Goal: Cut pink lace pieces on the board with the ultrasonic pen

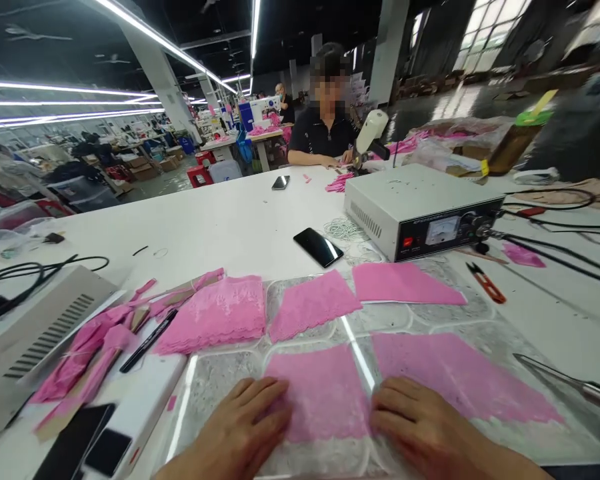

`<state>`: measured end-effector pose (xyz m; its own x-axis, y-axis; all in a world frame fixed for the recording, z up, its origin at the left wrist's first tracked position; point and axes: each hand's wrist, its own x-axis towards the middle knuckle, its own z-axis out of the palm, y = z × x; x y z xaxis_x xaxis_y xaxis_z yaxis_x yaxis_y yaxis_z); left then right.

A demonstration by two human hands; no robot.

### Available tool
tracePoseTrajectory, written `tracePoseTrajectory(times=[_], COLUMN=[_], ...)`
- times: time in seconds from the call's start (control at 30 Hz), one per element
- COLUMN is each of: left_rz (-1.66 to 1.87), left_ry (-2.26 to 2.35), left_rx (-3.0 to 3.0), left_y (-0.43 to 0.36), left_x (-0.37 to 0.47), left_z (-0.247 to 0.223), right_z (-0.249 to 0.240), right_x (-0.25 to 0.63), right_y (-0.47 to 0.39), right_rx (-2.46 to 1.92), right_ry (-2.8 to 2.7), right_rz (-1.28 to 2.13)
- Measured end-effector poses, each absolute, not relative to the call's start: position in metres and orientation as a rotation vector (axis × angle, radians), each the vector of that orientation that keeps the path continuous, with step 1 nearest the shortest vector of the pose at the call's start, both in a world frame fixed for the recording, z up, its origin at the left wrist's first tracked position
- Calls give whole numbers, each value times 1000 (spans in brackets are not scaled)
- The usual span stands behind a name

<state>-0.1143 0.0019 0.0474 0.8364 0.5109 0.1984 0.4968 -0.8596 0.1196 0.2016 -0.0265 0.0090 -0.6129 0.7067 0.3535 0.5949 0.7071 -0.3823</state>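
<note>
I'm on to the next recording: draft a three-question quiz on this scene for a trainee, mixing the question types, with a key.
1. True or false: one pink fabric piece lies between the left hand and the right hand.
2. Which of these is just left of the pink lace stack? A) the bottle B) the black marker C) the snips
3. Fill in: the pointed metal tool lies on the person's ___ side.

Key: 1. True. 2. B. 3. right.
</note>
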Motion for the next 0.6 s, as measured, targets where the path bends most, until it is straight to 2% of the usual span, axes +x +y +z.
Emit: tracePoseTrajectory(times=[0.13,0.27,0.43,0.6], left_rz=[409,228,50,-120], left_ry=[805,858,878,838], left_rx=[2888,2851,2833,2793], left_y=[43,106,169,188], left_x=[-82,-9,75,100], left_z=[50,53,47,33], right_z=[9,6,0,-7], right_x=[245,292,304,305], right_y=[18,65,90,92], right_rx=[-1347,-1623,-1752,-1758], right_ry=[-2039,-1795,-1726,-1723], right_rz=[399,290,303,349])
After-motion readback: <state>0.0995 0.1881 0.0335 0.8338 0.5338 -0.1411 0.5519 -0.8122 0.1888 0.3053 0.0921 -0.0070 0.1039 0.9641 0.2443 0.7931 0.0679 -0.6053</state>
